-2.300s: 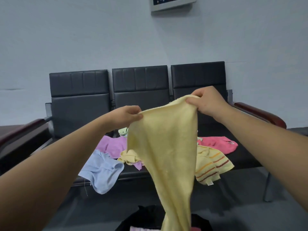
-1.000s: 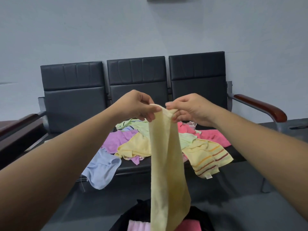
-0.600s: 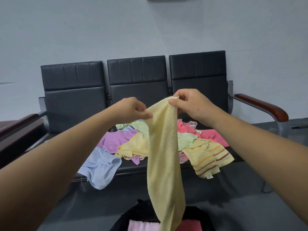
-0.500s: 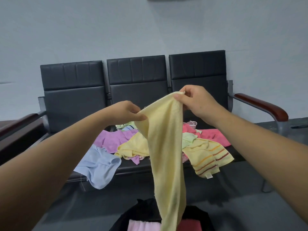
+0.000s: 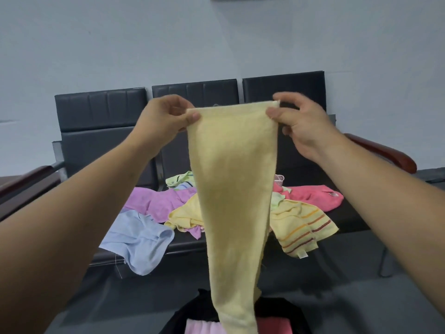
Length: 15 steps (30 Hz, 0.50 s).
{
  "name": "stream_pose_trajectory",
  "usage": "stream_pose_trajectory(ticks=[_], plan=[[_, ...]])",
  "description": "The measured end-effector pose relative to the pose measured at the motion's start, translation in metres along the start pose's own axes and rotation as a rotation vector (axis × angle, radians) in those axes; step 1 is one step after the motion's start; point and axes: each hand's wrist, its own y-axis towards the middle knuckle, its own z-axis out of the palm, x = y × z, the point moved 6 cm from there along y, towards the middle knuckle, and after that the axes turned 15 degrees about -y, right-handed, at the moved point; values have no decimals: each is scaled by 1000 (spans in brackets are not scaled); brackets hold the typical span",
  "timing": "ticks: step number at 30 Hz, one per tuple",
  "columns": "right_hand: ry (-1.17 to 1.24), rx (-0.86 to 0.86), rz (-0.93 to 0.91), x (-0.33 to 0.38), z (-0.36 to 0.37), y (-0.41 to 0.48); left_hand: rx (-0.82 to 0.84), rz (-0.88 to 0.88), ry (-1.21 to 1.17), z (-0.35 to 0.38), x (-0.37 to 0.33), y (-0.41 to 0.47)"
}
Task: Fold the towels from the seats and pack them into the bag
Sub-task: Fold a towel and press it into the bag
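Note:
A pale yellow towel (image 5: 233,189) hangs lengthwise in front of me, its top edge stretched level between both hands. My left hand (image 5: 166,118) pinches the top left corner and my right hand (image 5: 298,121) pinches the top right corner. The towel's lower end dangles over the black bag (image 5: 197,314) at the bottom, where a pink towel (image 5: 202,327) and a red one (image 5: 272,326) lie inside. On the black seats (image 5: 346,215) lies a heap of loose towels: purple (image 5: 156,201), light blue (image 5: 139,239), yellow striped (image 5: 303,230), coral pink (image 5: 313,196).
The three-seat bench has dark backrests (image 5: 101,109) and a wooden armrest (image 5: 385,153) on the right. Another armrest (image 5: 26,179) shows at the left. A grey wall (image 5: 144,44) stands behind. Dark floor (image 5: 361,297) lies around the bag.
Both hands have risen and moved apart, spreading the yellow towel's top edge from a bunched strip into a flat, level edge. The view has tilted slightly upward.

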Motion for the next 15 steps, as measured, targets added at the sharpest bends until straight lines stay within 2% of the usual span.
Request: stream_pose_trajectory(ticks=[2, 6, 11, 13, 15], plan=[[-110, 27, 36, -9, 6, 1, -17, -33, 71, -2, 10, 0], [43, 211, 48, -17, 27, -12, 50, -109, -69, 13, 25, -13], [104, 467, 86, -21, 65, -32, 142, -72, -149, 39, 23, -21], [94, 477, 97, -24, 77, -36, 172, -64, -145, 47, 25, -21], [128, 401, 91, -25, 81, -36, 147, -55, -173, 51, 29, -21]])
